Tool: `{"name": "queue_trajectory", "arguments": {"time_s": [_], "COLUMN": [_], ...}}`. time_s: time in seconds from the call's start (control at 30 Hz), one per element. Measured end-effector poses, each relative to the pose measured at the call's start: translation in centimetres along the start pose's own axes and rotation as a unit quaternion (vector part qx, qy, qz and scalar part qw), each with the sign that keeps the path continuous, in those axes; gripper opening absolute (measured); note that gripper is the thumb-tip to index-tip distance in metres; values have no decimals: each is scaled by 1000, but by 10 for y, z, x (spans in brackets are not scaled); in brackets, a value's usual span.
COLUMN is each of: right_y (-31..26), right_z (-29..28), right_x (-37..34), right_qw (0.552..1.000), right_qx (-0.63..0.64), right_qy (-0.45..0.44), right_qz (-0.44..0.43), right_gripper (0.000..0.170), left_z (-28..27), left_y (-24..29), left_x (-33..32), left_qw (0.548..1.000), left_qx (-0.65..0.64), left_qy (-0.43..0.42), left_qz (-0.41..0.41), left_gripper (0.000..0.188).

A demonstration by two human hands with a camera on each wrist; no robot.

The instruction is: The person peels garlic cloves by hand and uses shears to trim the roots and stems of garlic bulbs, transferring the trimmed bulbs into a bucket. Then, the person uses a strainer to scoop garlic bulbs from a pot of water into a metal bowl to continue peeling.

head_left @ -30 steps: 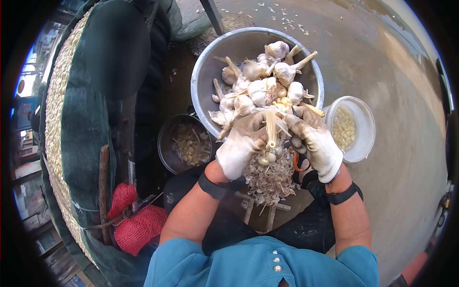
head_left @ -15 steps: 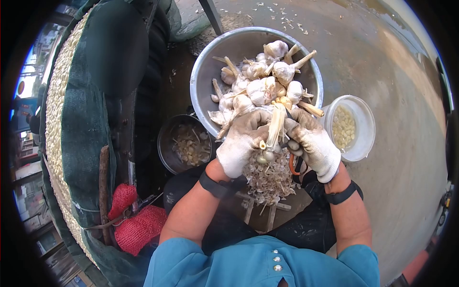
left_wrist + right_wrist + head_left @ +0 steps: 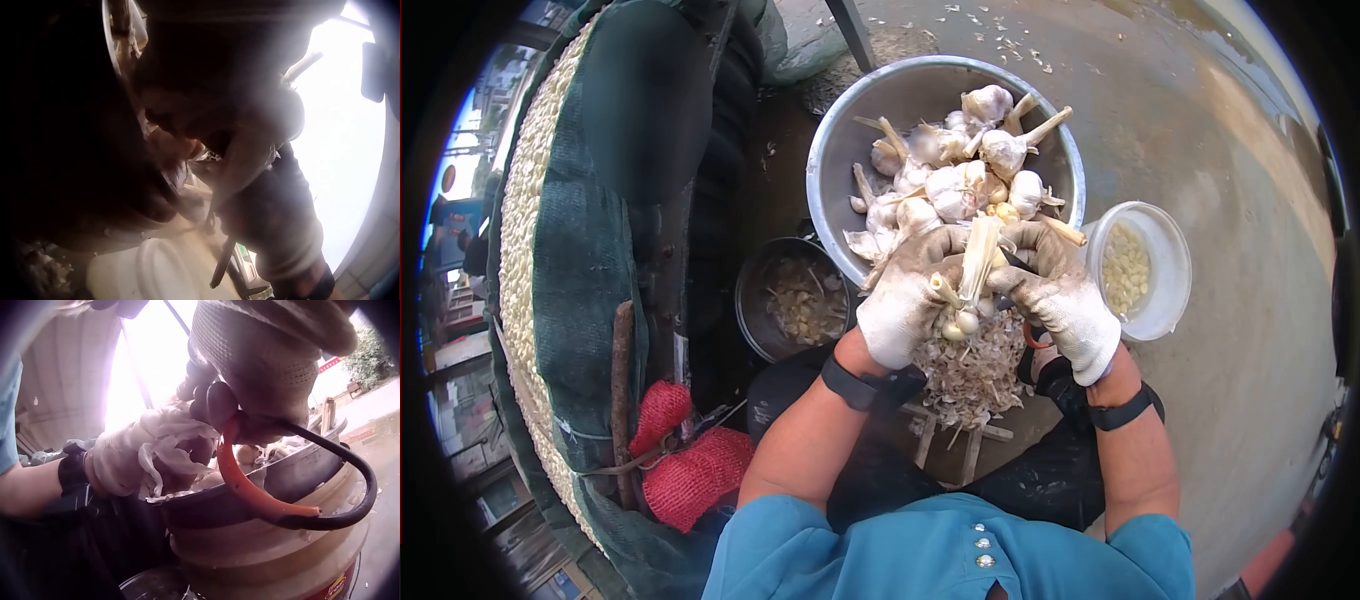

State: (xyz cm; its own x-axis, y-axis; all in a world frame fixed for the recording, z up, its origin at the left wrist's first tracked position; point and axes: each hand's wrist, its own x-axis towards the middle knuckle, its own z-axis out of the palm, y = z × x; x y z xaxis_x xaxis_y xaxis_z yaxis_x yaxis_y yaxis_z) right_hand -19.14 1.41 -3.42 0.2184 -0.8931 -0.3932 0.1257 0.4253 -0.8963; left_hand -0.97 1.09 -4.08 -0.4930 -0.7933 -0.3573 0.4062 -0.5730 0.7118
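Note:
In the head view, my gloved left hand (image 3: 905, 295) grips a garlic bulb, its pale dry stem (image 3: 978, 260) pointing up and peeled cloves (image 3: 962, 325) showing below. My gloved right hand (image 3: 1065, 300) meets it from the other side, fingers at the bulb and stem. That hand also holds scissors, whose orange and black handle loop (image 3: 240, 478) hangs under the palm in the right wrist view. The blades are mostly hidden by the fingers. Loose papery skin (image 3: 172, 450) hangs by the left hand. The left wrist view is dark.
A metal basin (image 3: 818, 165) of whole garlic bulbs (image 3: 950, 190) stands just beyond both hands. At right is a white bucket (image 3: 1175, 270) with peeled cloves; at left, a metal pot (image 3: 750, 320) with scraps. Garlic skins (image 3: 970, 375) lie heaped below. Red mesh bags (image 3: 700, 475) sit at left.
The garlic stem has tipped from facing the camera to standing more upright. My right fingers have shifted at the bulb, and the orange handle shows less. The view has moved slightly.

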Motion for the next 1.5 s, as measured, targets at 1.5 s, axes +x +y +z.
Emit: {"name": "queue_trajectory", "arguments": {"time_s": [1.5], "right_y": [6], "right_z": [-2], "right_x": [0], "right_qw": [994], "right_qx": [-112], "right_qy": [-8], "right_qz": [-3], "right_gripper": [29], "left_z": [-16], "left_y": [-23], "left_x": [-6], "left_qw": [999], "left_qx": [-1], "left_qy": [-40], "left_qz": [26], "left_gripper": [33]}}
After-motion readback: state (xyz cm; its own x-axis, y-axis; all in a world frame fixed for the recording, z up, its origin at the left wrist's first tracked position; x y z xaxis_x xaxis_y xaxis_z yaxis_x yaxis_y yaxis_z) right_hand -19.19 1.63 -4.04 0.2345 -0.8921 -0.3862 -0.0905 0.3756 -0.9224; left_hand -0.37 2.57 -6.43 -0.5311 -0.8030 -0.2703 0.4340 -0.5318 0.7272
